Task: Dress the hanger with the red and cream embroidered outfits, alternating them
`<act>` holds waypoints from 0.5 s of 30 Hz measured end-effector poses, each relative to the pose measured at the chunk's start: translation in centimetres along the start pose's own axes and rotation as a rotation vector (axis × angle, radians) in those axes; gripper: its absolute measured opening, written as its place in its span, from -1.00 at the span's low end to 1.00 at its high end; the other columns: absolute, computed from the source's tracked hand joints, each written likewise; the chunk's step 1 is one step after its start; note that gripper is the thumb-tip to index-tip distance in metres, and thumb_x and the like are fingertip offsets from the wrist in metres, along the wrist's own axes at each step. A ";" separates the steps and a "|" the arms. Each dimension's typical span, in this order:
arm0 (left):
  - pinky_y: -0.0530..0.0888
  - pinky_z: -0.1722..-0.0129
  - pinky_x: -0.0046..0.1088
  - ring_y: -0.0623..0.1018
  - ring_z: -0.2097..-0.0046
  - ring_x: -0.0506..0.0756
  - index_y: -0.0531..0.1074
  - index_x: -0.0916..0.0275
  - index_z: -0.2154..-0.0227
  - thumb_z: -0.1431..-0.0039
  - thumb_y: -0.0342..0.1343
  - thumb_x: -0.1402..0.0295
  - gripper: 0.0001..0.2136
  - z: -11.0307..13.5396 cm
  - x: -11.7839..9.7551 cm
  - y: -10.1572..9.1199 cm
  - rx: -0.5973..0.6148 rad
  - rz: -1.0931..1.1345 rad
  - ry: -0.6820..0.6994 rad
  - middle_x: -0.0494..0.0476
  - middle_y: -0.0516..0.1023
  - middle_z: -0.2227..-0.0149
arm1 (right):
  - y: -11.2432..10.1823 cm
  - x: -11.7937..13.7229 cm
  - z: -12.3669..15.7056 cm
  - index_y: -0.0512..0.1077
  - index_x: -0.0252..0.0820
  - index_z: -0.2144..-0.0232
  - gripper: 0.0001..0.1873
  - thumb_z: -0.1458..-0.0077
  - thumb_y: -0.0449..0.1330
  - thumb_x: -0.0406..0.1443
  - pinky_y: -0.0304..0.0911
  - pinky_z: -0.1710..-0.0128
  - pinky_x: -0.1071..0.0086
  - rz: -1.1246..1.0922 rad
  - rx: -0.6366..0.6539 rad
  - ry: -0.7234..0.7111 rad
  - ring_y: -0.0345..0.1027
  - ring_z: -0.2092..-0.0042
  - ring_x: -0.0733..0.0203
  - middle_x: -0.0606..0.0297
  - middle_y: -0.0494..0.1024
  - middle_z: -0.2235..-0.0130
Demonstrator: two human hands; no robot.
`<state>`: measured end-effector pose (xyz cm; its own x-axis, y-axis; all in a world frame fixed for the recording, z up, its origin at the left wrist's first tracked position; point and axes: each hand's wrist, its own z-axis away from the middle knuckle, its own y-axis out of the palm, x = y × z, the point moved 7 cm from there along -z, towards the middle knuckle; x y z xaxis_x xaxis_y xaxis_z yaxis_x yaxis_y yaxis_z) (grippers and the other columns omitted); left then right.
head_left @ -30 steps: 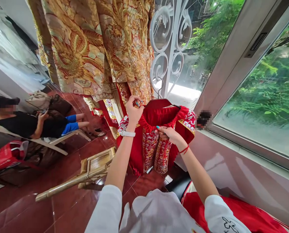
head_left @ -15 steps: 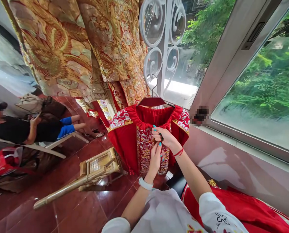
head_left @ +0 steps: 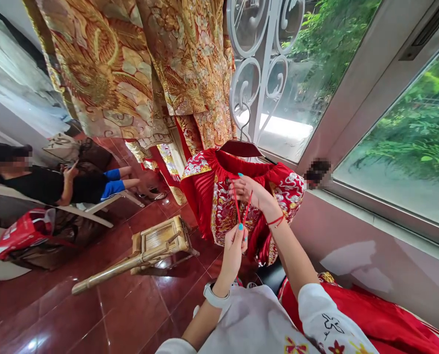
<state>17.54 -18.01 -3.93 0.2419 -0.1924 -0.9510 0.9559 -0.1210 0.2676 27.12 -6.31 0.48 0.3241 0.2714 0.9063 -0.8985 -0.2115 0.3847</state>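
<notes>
A red garment with silver and gold embroidery hangs on a dark hanger in front of me. My left hand is pinched shut on a thin red cord, below the gathered neckline. Higher up, against the front of the garment, my right hand has its fingers curled with the cord running at them. Two strands stretch taut between my hands. The fingertips of my right hand are partly hidden, and so is the point where the cord joins the neckline.
Gold embroidered garments hang at upper left beside a white scrolled grille. A bamboo chair stands on the tiled floor. A seated person is at far left, near a red bag. Red cloth lies at lower right.
My left hand has moved down from the right hand, drawing the red cord out between them. The garment's front has pulled toward me and twisted. The view has shifted slightly left.
</notes>
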 end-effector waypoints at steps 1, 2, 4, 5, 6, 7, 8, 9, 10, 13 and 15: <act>-0.07 0.58 -0.46 -0.01 0.59 -0.10 0.20 0.18 0.57 0.09 0.14 -0.37 -0.36 -0.3 0.3 -0.5 -0.003 0.003 -0.014 -0.12 0.08 0.57 | -0.3 -1.3 0.9 0.47 -0.24 0.22 -0.58 -0.36 -0.02 -0.05 0.48 0.28 0.36 0.030 0.013 0.004 0.48 0.32 0.24 0.16 0.58 0.31; -0.08 0.58 -0.47 -0.01 0.59 -0.11 0.20 0.19 0.57 0.11 0.16 -0.37 -0.36 -0.6 0.5 -1.0 0.005 0.002 -0.025 -0.12 0.09 0.56 | -0.8 -2.4 2.0 0.48 -0.24 0.18 -0.55 -0.34 0.00 0.00 0.48 0.24 0.32 0.072 -0.004 -0.016 0.50 0.27 0.20 0.13 0.59 0.28; -0.09 0.59 -0.48 -0.01 0.59 -0.13 0.22 0.20 0.57 0.11 0.18 -0.35 -0.36 -1.1 0.7 -1.7 0.049 -0.009 -0.042 -0.13 0.10 0.55 | -2.3 -3.3 4.5 0.48 -0.20 0.09 -0.58 -0.27 0.12 0.01 0.47 0.16 0.27 0.233 -0.154 -0.182 0.51 0.19 0.16 0.13 0.59 0.21; -0.09 0.59 -0.49 -0.01 0.60 -0.13 0.22 0.21 0.56 0.11 0.19 -0.34 -0.37 -1.3 0.8 -1.7 0.085 -0.013 -0.050 -0.13 0.10 0.55 | -2.9 -2.9 5.8 0.47 -0.16 0.04 -0.61 -0.25 0.17 -0.03 0.45 0.11 0.26 0.345 -0.257 -0.314 0.50 0.17 0.15 0.15 0.59 0.19; -0.09 0.59 -0.49 -0.01 0.60 -0.13 0.21 0.20 0.57 0.10 0.19 -0.34 -0.37 -1.4 0.8 -1.7 0.123 -0.012 -0.057 -0.14 0.10 0.57 | -3.1 -2.3 7.1 0.46 -0.12 0.00 -0.63 -0.24 0.20 -0.07 0.44 0.07 0.25 0.461 -0.343 -0.449 0.49 0.14 0.16 0.16 0.59 0.15; -0.10 0.59 -0.49 -0.01 0.60 -0.13 0.20 0.20 0.57 0.10 0.18 -0.34 -0.37 -1.4 0.8 -1.6 0.156 -0.008 -0.059 -0.15 0.09 0.58 | -2.9 -1.6 8.1 0.46 -0.08 -0.03 -0.65 -0.24 0.20 -0.12 0.42 0.04 0.24 0.573 -0.388 -0.568 0.49 0.12 0.16 0.17 0.58 0.12; -0.10 0.60 -0.49 -0.02 0.60 -0.13 0.17 0.19 0.58 0.09 0.16 -0.35 -0.36 -1.5 0.7 -1.4 0.183 -0.005 -0.057 -0.16 0.07 0.60 | -2.3 -1.1 8.7 0.47 -0.06 -0.04 -0.68 -0.26 0.18 -0.16 0.41 0.01 0.22 0.680 -0.387 -0.660 0.48 0.10 0.15 0.18 0.58 0.09; -0.10 0.60 -0.48 -0.03 0.60 -0.12 0.15 0.18 0.59 0.08 0.14 -0.36 -0.36 -1.5 0.6 -1.2 0.202 -0.006 -0.053 -0.17 0.04 0.62 | -1.7 -0.6 8.9 0.50 -0.04 -0.01 -0.71 -0.29 0.14 -0.20 0.41 0.00 0.20 0.776 -0.353 -0.725 0.48 0.08 0.14 0.18 0.59 0.08; -0.10 0.60 -0.48 -0.04 0.60 -0.11 0.12 0.17 0.59 0.07 0.11 -0.37 -0.36 -1.6 0.5 -1.0 0.211 -0.015 -0.045 -0.17 0.03 0.63 | -1.0 -0.3 8.8 0.53 -0.04 0.04 -0.74 -0.31 0.11 -0.22 0.41 -0.01 0.18 0.859 -0.311 -0.773 0.48 0.07 0.12 0.18 0.60 0.09; -0.06 0.56 -0.46 -0.02 0.56 -0.08 0.09 0.16 0.61 0.04 0.12 -0.33 -0.37 -1.8 -0.1 -0.9 0.210 -0.140 0.001 -0.16 -0.01 0.63 | 0.1 0.5 8.3 0.59 -0.03 0.15 -0.75 -0.30 0.09 -0.29 0.41 -0.03 0.14 1.033 -0.271 -0.880 0.48 0.03 0.09 0.19 0.63 0.13; -0.03 0.52 -0.44 0.02 0.53 -0.06 0.09 0.17 0.62 -0.01 0.13 -0.27 -0.40 -1.9 -0.7 -0.9 0.219 -0.270 0.039 -0.14 0.00 0.61 | 0.3 0.7 8.2 0.60 -0.03 0.15 -0.75 -0.27 0.12 -0.32 0.42 -0.03 0.12 1.076 -0.309 -0.951 0.48 0.03 0.07 0.19 0.63 0.14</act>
<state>16.83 -15.93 -3.78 -0.0049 -0.0881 -0.9961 0.9287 -0.3699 0.0282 29.53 -13.83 2.70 -0.5693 -0.6164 0.5440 -0.8142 0.3312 -0.4769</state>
